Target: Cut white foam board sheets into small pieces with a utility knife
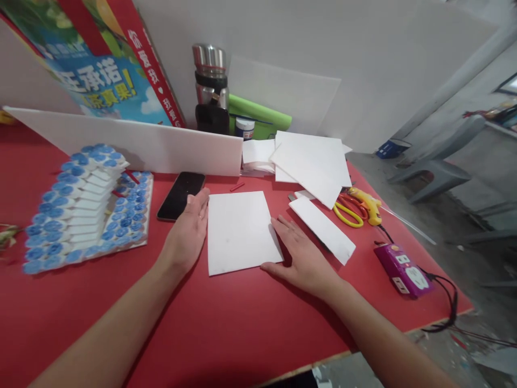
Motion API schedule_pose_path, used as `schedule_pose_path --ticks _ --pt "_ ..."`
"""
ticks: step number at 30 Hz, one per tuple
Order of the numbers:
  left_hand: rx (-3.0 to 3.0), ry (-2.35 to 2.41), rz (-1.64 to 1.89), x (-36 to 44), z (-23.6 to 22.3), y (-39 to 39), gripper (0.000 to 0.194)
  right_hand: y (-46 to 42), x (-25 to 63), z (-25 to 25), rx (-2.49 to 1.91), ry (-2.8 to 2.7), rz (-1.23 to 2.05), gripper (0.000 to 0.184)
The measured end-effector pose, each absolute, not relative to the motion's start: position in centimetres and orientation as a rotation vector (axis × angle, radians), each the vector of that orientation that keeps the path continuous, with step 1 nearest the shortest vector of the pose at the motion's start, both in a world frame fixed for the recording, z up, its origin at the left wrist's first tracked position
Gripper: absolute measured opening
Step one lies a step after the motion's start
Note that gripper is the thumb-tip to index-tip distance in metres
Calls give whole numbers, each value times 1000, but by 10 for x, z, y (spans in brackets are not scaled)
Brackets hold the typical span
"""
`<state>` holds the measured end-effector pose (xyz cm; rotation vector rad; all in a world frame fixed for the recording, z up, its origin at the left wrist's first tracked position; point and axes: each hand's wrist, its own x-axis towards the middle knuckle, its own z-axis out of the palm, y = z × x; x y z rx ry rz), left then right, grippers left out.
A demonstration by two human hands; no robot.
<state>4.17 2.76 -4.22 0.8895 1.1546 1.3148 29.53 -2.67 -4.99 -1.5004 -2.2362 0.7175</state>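
Sheet: your square white foam board (244,231) looks light, stiff, easily dented; take opposite edges
Left fingers (197,207): extended, against left edge, gripping nothing
Right fingers (285,231): spread, at right edge, ungripped

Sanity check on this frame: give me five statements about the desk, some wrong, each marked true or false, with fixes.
1. The left hand is at the white square's left edge. True.
2. The phone lies right of the white square. False: the phone lies left of it.
3. The steel bottle stands behind the long white panel. True.
4. The right hand grips the glue gun. False: the glue gun lies on the table; the right hand is at the square's right edge.
5. Both hands are open. True.
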Motion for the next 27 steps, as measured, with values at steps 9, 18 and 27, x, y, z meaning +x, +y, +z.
schedule_pose_path --ticks 9,18,27 --pt "819 975 1435 49 -44 22 55 -26 295 -53 -1488 -2243 638 93" --pt "1101 1181 1343 43 -44 21 56 -26 296 -51 -1556 -2191 698 109" --pt "2079 1389 642 29 -50 18 125 -28 313 -46 -1563 -2156 846 126"
